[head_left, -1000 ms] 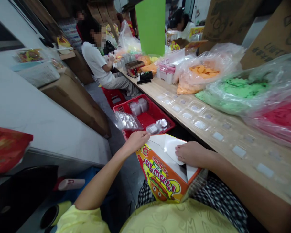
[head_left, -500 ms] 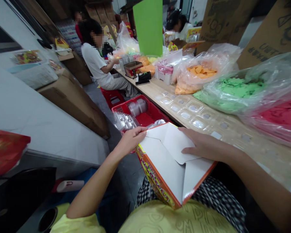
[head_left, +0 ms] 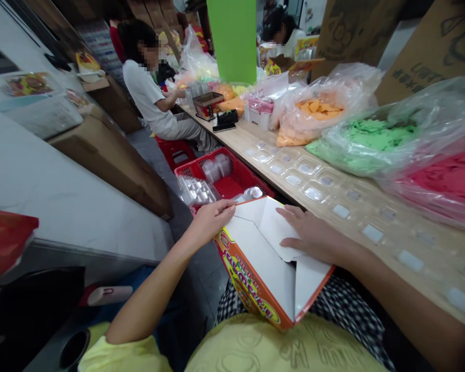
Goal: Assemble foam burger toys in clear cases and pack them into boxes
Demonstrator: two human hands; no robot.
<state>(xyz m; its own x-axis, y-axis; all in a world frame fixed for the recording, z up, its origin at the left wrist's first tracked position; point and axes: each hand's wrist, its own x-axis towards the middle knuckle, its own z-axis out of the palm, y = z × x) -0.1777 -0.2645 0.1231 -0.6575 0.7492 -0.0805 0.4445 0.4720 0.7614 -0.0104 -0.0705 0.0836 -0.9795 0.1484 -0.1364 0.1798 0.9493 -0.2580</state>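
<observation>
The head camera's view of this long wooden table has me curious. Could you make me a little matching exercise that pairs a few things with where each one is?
Things:
1. Orange printed cardboard box
2. Clear plastic trays
3. Plastic bag of green crumbly material
4. Red plastic stool

Places:
A. In a red plastic basket
B. On the wooden table
C. Under a seated co-worker
D. Between the left hand and right hand

Pairs: 1-D, 2-A, 3-B, 4-C
</observation>
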